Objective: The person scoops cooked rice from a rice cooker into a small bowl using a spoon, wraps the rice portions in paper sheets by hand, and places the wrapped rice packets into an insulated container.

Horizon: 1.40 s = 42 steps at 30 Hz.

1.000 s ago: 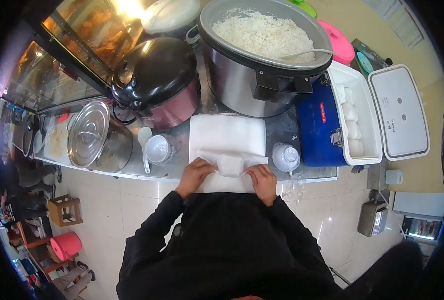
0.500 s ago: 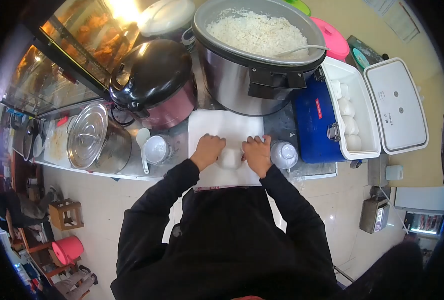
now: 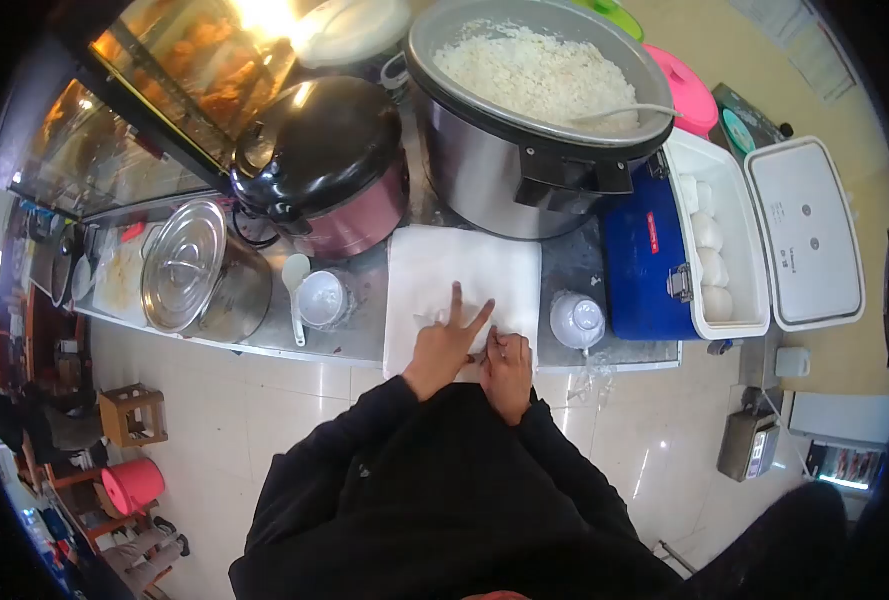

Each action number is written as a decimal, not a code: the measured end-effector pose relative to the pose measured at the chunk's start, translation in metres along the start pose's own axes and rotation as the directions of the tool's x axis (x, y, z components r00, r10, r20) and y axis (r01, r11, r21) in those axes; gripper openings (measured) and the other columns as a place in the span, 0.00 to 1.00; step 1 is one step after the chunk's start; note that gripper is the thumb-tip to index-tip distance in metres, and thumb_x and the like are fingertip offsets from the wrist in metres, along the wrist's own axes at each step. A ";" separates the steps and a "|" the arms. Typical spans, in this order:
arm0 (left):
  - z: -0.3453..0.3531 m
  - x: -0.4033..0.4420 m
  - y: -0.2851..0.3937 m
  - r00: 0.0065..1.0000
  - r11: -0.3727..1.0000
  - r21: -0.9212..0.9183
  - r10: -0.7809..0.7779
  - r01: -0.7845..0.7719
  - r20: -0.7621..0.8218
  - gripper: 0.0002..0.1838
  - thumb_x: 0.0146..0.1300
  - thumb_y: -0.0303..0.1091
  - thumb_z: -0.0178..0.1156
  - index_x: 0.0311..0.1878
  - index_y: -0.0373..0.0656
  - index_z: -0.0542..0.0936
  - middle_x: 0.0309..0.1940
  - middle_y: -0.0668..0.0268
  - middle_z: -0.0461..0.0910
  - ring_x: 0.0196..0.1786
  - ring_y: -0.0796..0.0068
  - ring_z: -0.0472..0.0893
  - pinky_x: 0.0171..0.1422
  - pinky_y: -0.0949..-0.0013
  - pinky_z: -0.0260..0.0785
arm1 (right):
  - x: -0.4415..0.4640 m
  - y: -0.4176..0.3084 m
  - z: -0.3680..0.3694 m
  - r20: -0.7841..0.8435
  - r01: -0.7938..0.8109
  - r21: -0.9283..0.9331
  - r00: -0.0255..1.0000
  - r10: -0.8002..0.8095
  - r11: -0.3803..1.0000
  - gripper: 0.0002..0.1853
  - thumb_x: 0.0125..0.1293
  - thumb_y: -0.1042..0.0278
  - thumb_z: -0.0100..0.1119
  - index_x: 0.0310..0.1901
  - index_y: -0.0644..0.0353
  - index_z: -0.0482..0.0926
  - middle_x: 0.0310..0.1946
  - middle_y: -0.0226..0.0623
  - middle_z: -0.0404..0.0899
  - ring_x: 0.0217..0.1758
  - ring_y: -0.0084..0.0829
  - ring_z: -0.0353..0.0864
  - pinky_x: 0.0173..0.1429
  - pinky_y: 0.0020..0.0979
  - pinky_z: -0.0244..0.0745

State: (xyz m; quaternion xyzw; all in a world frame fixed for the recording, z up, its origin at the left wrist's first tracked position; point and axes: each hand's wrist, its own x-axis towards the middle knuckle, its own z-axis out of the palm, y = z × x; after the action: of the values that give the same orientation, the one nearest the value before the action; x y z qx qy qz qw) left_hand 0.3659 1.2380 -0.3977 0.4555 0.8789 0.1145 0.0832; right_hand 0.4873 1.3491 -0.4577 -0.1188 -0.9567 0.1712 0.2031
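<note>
On a stack of white paper sheets (image 3: 465, 260) lies a small white mound (image 3: 481, 340), mostly covered by my hands. My left hand (image 3: 443, 352) rests over its left side, index and middle fingers stretched out and apart; the other fingers are largely hidden. Close against the mound's right side, my right hand (image 3: 508, 372) has its fingers curled and pinched together; what lies between them is hidden. A white rice paddle (image 3: 297, 290) and a white bowl (image 3: 322, 298) sit left of the paper. To its right stands another whitish bowl (image 3: 578, 320), with clear plastic around it.
Behind the paper stand a large pot of cooked rice (image 3: 535, 70) and a closed dark rice cooker (image 3: 335, 150). A lidded steel pot (image 3: 185, 268) is on the left. At right, an open blue cooler (image 3: 645, 270) holds several round white bundles (image 3: 708, 232).
Both hands have come nearer my body and closer together, around the mound. My left hand's index and middle fingers have stretched out. The whole view has shifted slightly.
</note>
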 end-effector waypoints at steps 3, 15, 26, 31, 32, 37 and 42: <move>-0.006 0.020 -0.014 0.974 0.998 -0.013 0.062 -0.060 0.219 0.40 0.51 0.45 0.72 0.70 0.58 0.70 0.65 0.54 0.73 0.44 0.56 0.85 0.41 0.62 0.79 | 0.010 -0.008 -0.018 0.088 -0.035 -0.132 0.995 0.047 0.991 0.29 0.56 0.81 0.59 0.62 0.66 0.75 0.45 0.44 0.74 0.50 0.43 0.77 0.48 0.39 0.78; -0.076 0.012 0.033 0.838 0.970 -0.145 0.087 -0.194 -0.538 0.42 0.39 0.33 0.75 0.64 0.62 0.77 0.62 0.64 0.78 0.42 0.68 0.86 0.39 0.70 0.78 | 0.075 -0.043 -0.114 0.018 -0.166 0.871 0.952 0.307 0.463 0.35 0.65 0.83 0.56 0.73 0.66 0.55 0.58 0.45 0.73 0.63 0.35 0.75 0.57 0.31 0.78; -0.118 0.061 0.126 0.906 0.583 -0.718 0.078 -0.379 -0.416 0.43 0.61 0.35 0.69 0.74 0.33 0.58 0.68 0.46 0.70 0.64 0.44 0.76 0.63 0.60 0.73 | 0.085 0.013 -0.200 -0.140 -0.122 0.724 0.938 0.318 0.679 0.38 0.62 0.81 0.63 0.69 0.64 0.52 0.57 0.45 0.68 0.60 0.35 0.74 0.65 0.34 0.69; -0.141 0.103 0.163 0.938 0.498 -0.812 0.304 -0.305 -0.166 0.44 0.59 0.33 0.71 0.76 0.42 0.59 0.62 0.51 0.77 0.61 0.50 0.80 0.63 0.64 0.72 | 0.091 0.074 -0.263 -0.115 -0.025 0.537 0.988 0.102 0.843 0.42 0.56 0.81 0.68 0.68 0.65 0.52 0.63 0.51 0.59 0.64 0.40 0.68 0.67 0.36 0.65; -0.137 0.114 0.173 0.934 0.454 -0.831 0.298 -0.322 -0.199 0.42 0.58 0.33 0.72 0.74 0.43 0.63 0.58 0.51 0.80 0.60 0.55 0.82 0.61 0.65 0.72 | 0.095 0.086 -0.275 -0.111 -0.034 0.455 0.989 0.094 0.890 0.43 0.55 0.81 0.69 0.68 0.65 0.52 0.64 0.52 0.57 0.65 0.41 0.67 0.67 0.36 0.65; -0.134 0.168 0.210 0.926 0.412 -0.868 0.355 -0.277 -0.127 0.38 0.58 0.32 0.73 0.71 0.41 0.68 0.58 0.52 0.79 0.59 0.62 0.82 0.61 0.66 0.72 | 0.109 0.156 -0.303 -0.024 0.026 0.547 1.000 -0.016 0.837 0.47 0.55 0.78 0.70 0.71 0.65 0.48 0.69 0.52 0.49 0.70 0.45 0.62 0.71 0.38 0.62; -0.122 0.233 0.234 0.967 0.260 -0.959 0.250 -0.115 -0.049 0.35 0.64 0.39 0.68 0.71 0.39 0.67 0.70 0.54 0.66 0.68 0.63 0.71 0.68 0.65 0.65 | 0.147 0.219 -0.341 0.258 -0.215 0.654 0.965 0.053 0.726 0.40 0.62 0.74 0.67 0.71 0.66 0.53 0.64 0.52 0.60 0.69 0.41 0.65 0.71 0.36 0.62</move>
State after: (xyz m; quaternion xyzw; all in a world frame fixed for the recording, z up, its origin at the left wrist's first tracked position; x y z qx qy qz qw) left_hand 0.3857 1.5445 -0.2253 0.4187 0.5701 0.5997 0.3742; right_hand 0.5374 1.6882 -0.1955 -0.0861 -0.8340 0.5334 0.1114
